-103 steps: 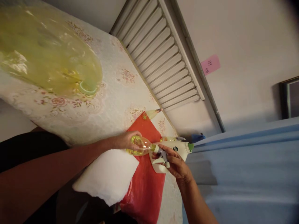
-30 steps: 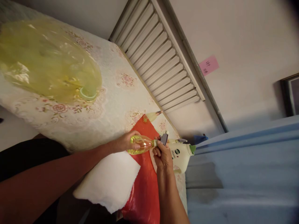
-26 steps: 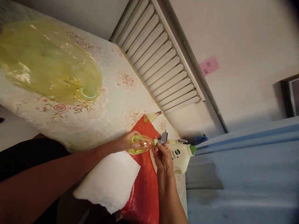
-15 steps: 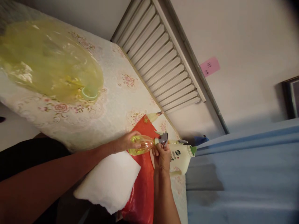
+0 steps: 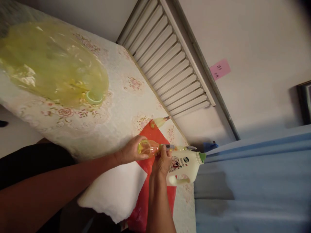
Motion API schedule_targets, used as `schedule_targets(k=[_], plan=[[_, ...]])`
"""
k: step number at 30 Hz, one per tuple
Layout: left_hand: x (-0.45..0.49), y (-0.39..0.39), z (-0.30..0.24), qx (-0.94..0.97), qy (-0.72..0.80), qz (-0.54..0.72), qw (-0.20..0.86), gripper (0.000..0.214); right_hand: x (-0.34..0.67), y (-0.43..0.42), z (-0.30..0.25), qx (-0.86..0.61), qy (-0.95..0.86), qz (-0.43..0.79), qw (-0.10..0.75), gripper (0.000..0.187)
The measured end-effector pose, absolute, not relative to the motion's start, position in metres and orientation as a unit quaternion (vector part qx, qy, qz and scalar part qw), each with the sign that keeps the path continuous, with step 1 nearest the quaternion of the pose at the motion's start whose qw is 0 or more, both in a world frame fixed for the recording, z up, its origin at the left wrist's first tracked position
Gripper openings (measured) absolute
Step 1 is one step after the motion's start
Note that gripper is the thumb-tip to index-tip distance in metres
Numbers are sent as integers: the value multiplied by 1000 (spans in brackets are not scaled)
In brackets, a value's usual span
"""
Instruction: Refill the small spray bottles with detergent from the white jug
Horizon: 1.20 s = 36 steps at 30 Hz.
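Observation:
A clear spray bottle (image 5: 150, 148) with yellow liquid is held sideways between my two hands. My left hand (image 5: 132, 149) is wrapped round the bottle's base end. At the neck, just below the grey trigger head, my right hand (image 5: 163, 161) has its fingers closed on the bottle. Beneath both lies a red plastic sheet or bag (image 5: 155, 133). White padded paper or cloth (image 5: 116, 191) sits below my left forearm. Close beyond my right hand stands a pale jug (image 5: 189, 164) with a green spout and a printed label.
A big yellow plastic bag (image 5: 55, 64) with a green ring lies on the floral tablecloth (image 5: 121, 106). Another spray bottle (image 5: 160, 122) stands near the wall edge, and one more is partly behind the jug. A radiator (image 5: 167, 61) and a blue curtain (image 5: 255, 174) border the table.
The bottle has turned about its length, so its trigger head now shows narrower. My right hand has shifted left and rolled over the neck, uncovering more of the jug.

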<state>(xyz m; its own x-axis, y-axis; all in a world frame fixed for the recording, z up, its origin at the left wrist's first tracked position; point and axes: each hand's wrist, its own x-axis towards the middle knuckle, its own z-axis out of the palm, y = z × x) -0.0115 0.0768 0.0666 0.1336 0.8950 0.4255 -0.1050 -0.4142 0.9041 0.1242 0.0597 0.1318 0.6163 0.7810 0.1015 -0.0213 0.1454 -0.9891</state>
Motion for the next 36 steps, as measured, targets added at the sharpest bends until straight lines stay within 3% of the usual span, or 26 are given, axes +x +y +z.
schedule_targets(k=[4, 15, 26, 36], plan=[[-10, 73, 66, 643, 327, 580, 379, 62, 119, 62, 120, -597, -289, 265, 700, 35], [-6, 79, 58, 620, 312, 598, 401, 65, 116, 48, 131, -519, -336, 331, 712, 32], [-12, 73, 63, 665, 324, 583, 335, 73, 116, 59, 119, -570, -293, 273, 718, 37], [-10, 75, 61, 647, 305, 590, 374, 71, 115, 54, 130, -588, -307, 295, 688, 32]])
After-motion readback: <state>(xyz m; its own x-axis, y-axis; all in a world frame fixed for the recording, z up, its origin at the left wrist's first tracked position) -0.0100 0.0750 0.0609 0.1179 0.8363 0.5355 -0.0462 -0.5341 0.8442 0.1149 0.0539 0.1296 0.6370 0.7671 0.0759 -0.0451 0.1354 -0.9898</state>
